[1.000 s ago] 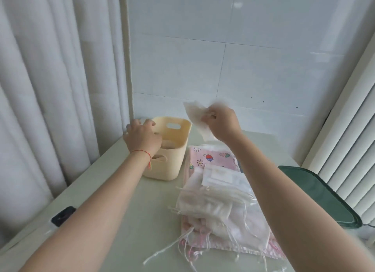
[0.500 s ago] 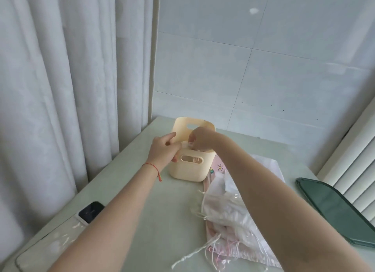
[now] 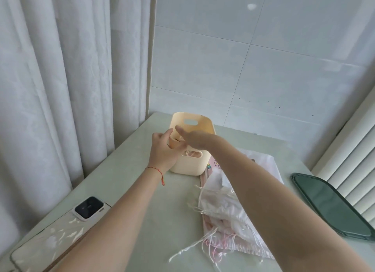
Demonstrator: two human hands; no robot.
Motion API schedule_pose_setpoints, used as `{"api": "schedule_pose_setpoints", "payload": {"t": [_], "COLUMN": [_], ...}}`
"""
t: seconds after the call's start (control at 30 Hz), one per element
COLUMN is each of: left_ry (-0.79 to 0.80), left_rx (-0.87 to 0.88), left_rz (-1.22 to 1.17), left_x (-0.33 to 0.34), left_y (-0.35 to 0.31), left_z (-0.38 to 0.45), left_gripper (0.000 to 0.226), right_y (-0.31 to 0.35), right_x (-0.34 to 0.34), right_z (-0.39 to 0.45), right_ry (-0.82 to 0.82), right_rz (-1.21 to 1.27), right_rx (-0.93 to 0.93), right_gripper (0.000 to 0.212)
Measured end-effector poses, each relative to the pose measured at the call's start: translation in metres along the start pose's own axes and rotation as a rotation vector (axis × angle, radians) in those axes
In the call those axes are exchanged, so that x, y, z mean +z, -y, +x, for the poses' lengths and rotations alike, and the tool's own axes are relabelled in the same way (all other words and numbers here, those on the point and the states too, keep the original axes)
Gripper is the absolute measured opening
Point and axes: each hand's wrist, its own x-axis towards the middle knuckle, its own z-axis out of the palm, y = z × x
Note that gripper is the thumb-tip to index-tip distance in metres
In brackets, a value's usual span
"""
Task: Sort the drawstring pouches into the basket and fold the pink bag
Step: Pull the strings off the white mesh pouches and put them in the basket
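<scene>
Both hands are at the cream basket (image 3: 187,162) on the table (image 3: 129,200). The left hand (image 3: 163,152) rests against its near wall, fingers relaxed and holding nothing. The right hand (image 3: 189,139) reaches over the rim, fingers extended and empty. Pouch cords show through the handle slot. The remaining drawstring pouches (image 3: 221,209) lie heaped on the pink bag (image 3: 211,166), just beside the basket. Risk: loose cords may tangle, so that lifting one pouch drags others along.
</scene>
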Motion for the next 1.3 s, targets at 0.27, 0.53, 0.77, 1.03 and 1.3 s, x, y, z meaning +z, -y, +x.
{"api": "schedule_pose_setpoints", "payload": {"t": [0.27,0.53,0.77,1.03,1.3], "left_ry": [-0.118,0.754,0.833,0.566,0.292], "left_rx": [0.131,0.129,0.031,0.116,0.046], "left_rz": [0.173,0.507,0.307,0.37,0.119], "left_x": [0.022,0.089,0.102,0.104,0.128], "left_y": [-0.034,-0.067,-0.063,-0.069,-0.049], "left_z": [-0.025,-0.053,-0.061,-0.049,-0.041], "left_gripper": [0.027,0.017,0.024,0.009,0.027], "right_y": [-0.058,-0.163,-0.21,-0.232,-0.24], "right_x": [-0.027,-0.027,-0.016,-0.025,-0.013], "right_z": [-0.042,-0.093,-0.124,-0.124,-0.103], "right_ry": [-0.493,0.125,0.162,-0.034,-0.551], "right_rz": [0.302,-0.1,-0.024,0.032,0.283], "right_rx": [-0.183,0.016,-0.069,-0.055,-0.007], "right_gripper": [0.05,0.016,0.044,0.027,0.018]}}
